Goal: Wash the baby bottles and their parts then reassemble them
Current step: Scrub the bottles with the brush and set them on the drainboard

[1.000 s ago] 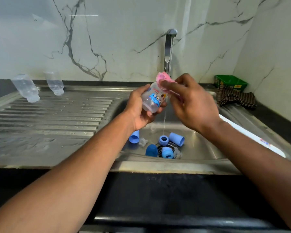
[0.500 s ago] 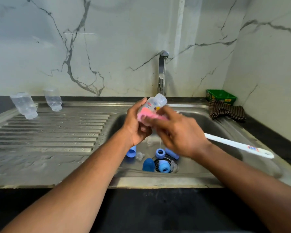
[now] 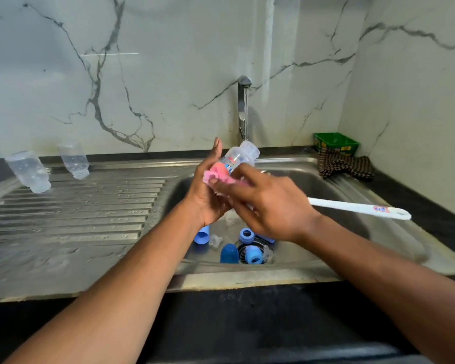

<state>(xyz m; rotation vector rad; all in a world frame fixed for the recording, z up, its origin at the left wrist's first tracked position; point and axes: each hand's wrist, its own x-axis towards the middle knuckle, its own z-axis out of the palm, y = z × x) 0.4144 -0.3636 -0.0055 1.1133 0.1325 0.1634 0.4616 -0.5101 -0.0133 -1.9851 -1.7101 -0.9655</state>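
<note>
Over the sink, my left hand (image 3: 208,200) holds a small clear baby bottle (image 3: 243,153) with a printed picture, neck tilted up to the right under the running tap (image 3: 243,106). My right hand (image 3: 268,206) grips a bottle brush and presses its pink sponge head (image 3: 218,174) against the bottle's lower side. The brush's white handle (image 3: 352,207) sticks out to the right. In the sink basin lie blue caps (image 3: 229,253), blue rings (image 3: 247,235) and clear teats (image 3: 215,241) around the drain. Two clear bottles (image 3: 29,170) stand upside down on the drainboard.
The steel sink (image 3: 247,277) has a ribbed drainboard (image 3: 76,211) on its left. At the back right corner stand a green box (image 3: 335,147) and a dark checked cloth (image 3: 344,166). A marble wall runs behind and on the right.
The pink sponge went from the bottle's mouth down to its side, and the bottle turned neck up. The view has lifted, so the hands sit lower in frame.
</note>
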